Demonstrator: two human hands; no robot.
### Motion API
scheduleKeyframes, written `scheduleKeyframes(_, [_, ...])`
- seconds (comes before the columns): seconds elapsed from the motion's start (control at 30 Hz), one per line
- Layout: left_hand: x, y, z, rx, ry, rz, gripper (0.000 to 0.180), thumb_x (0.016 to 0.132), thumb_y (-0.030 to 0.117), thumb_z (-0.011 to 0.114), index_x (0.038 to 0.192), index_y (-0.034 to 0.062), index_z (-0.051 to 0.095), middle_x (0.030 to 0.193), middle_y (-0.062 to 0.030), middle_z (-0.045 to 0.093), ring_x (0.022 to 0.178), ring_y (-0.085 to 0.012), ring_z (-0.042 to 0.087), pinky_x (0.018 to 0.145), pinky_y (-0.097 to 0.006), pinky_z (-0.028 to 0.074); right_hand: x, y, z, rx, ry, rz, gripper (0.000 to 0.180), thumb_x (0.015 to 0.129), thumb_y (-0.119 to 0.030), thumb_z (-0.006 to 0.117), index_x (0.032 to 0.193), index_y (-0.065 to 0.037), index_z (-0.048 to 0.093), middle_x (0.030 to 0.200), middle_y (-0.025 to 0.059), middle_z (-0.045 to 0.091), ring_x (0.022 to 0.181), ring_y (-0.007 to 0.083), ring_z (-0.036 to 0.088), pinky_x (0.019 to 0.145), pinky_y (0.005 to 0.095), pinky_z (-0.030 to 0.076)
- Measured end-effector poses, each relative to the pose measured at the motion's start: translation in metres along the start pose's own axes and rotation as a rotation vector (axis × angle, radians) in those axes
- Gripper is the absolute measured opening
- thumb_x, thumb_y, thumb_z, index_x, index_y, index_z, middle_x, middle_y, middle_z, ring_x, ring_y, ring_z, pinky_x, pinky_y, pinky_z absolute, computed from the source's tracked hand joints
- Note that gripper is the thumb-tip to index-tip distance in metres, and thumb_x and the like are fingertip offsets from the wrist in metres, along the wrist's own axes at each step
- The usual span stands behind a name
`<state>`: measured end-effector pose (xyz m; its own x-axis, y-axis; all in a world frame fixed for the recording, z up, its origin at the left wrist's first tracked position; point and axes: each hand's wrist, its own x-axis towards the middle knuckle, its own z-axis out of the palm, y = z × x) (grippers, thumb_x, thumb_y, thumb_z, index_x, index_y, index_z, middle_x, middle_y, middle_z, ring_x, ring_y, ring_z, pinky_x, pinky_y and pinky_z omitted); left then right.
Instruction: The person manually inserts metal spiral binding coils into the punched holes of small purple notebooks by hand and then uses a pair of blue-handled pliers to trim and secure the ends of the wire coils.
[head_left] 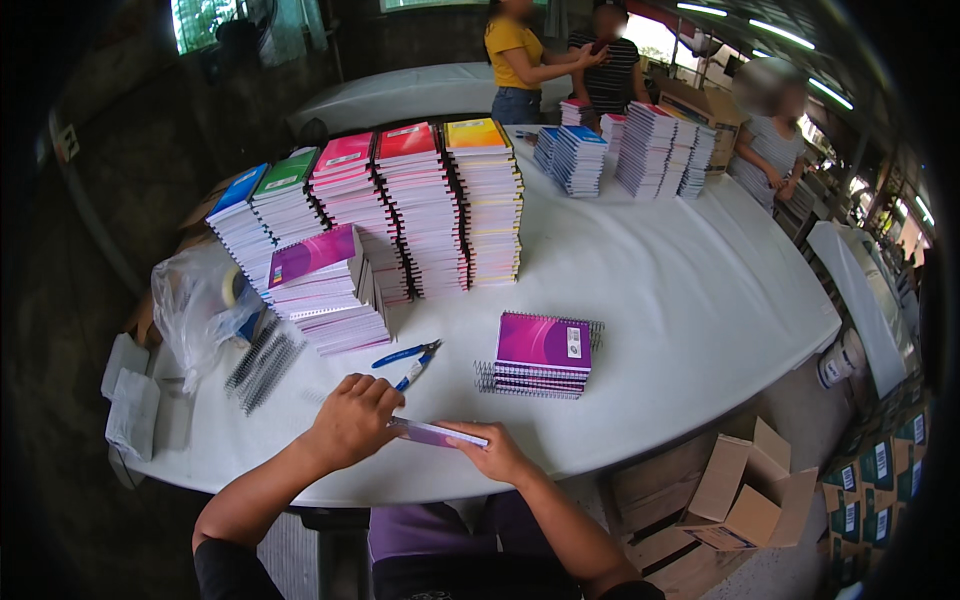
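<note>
Purple shows on the thin notebook (440, 434) held nearly edge-on between both hands, above the near edge of the white-covered bench (660, 390). Its long axis runs left to right, with the right end dipping slightly lower in view. The right hand (497, 456) pinches that end closely; the left hand (358, 420) is curled at the opposite end (whether it grips anything cannot be told from this side). Blue-handled pliers (400, 356) lie just beyond the left hand. Farther right, a stack of coil-bound purple notebooks (545, 347) bears a white label (573, 343) near the top cover's right edge, its print too small to read. Pale labels also mark the tall stacks (412, 200) behind, whose covers are blue, green, pink, red and yellow.
</note>
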<state>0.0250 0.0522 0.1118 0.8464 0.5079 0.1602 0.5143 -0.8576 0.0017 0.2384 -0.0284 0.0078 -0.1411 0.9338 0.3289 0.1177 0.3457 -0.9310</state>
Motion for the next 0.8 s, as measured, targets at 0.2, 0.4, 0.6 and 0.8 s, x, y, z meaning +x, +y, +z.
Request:
scheduleKeyframes(0.2, [-0.007,0.015,0.008,0.070,0.062,-0.004,0.023,0.068,0.024,0.073,0.080,0.0096,0.060,0.081,-0.0017,0.060,0.087,-0.0206,0.056,0.093,-0.041,0.036,-0.006,-0.007,0.002,-0.047,-0.035,-0.048,0.034,0.084,0.001,0.058,0.116,-0.007,0.060,0.099,0.0127,0.067,0.080,0.0189,0.064,0.074,0.0281,0.049])
scheduleKeyframes(0.4, [-0.018,0.024,-0.002,0.143,0.224,-0.005,0.026,0.066,0.026,0.074,0.084,0.0118,0.063,0.085,-0.0013,0.059,0.090,-0.0194,0.054,0.094,-0.044,0.035,-0.016,-0.011,0.009,-0.098,0.013,-0.098,0.034,0.081,0.004,0.059,0.115,-0.004,0.060,0.104,0.0138,0.066,0.086,0.0222,0.065,0.077,0.0299,0.050])
scheduleKeyframes(0.6, [-0.027,0.009,0.004,0.007,0.107,0.003,0.024,0.063,0.022,0.075,0.080,0.0115,0.062,0.079,0.0004,0.058,0.088,-0.0197,0.053,0.084,-0.036,0.038,-0.017,-0.010,0.013,-0.055,-0.012,-0.087,0.036,0.081,0.004,0.059,0.115,-0.005,0.060,0.104,0.0145,0.065,0.087,0.0244,0.065,0.075,0.0305,0.050])
scheduleKeyframes(0.8, [-0.030,0.029,0.019,0.199,0.172,-0.121,0.064,0.063,0.042,0.075,0.114,0.0071,0.055,0.114,-0.0170,0.052,0.113,-0.0360,0.044,0.098,-0.049,0.029,-0.022,-0.013,0.016,-0.079,-0.014,-0.063,0.040,0.081,0.005,0.057,0.118,-0.009,0.059,0.104,0.0134,0.065,0.087,0.0254,0.065,0.077,0.0316,0.050])
